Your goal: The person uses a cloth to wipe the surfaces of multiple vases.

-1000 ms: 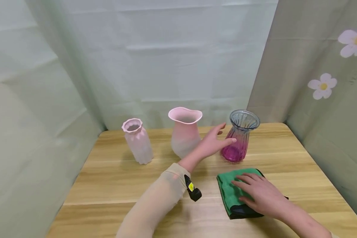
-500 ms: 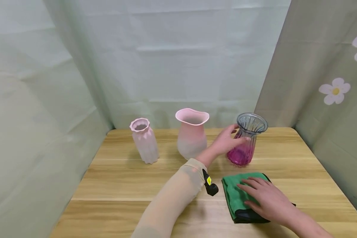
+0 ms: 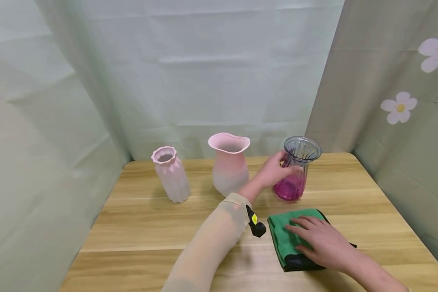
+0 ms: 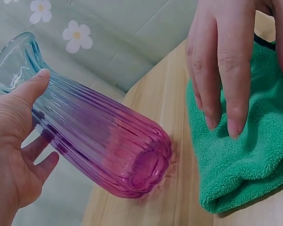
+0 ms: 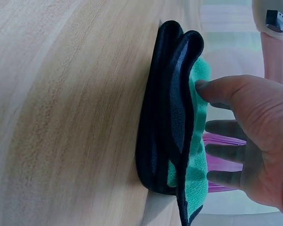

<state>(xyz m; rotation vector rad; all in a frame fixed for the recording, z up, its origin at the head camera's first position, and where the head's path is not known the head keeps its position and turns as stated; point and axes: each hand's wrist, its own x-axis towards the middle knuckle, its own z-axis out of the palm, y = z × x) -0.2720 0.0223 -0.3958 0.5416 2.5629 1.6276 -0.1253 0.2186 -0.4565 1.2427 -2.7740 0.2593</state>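
A ribbed glass vase (image 3: 291, 183), blue-grey at its flared mouth and magenta at the base, stands upright at the right back of the table. My left hand (image 3: 273, 170) holds it below the neck. In the left wrist view the thumb lies along the near side of the glass, and some fingers show behind it. A folded green cloth (image 3: 284, 239) with black edging lies in front of the vase. Over it my right hand (image 3: 323, 243) spreads its fingers, with the fingertips (image 5: 203, 85) right at the fabric in the right wrist view.
Left of the glass vase, a pink-and-white vase (image 3: 230, 174) with a wavy rim stands near my left forearm. A smaller pale pink pleated vase (image 3: 173, 180) is farther left. Curtains (image 3: 219, 73) hang behind the wooden table (image 3: 138, 231) and along both its sides.
My left hand has moved right, from beside the glass vase to a hold around it. The right hand keeps its place over the cloth. The head view has shifted slightly.
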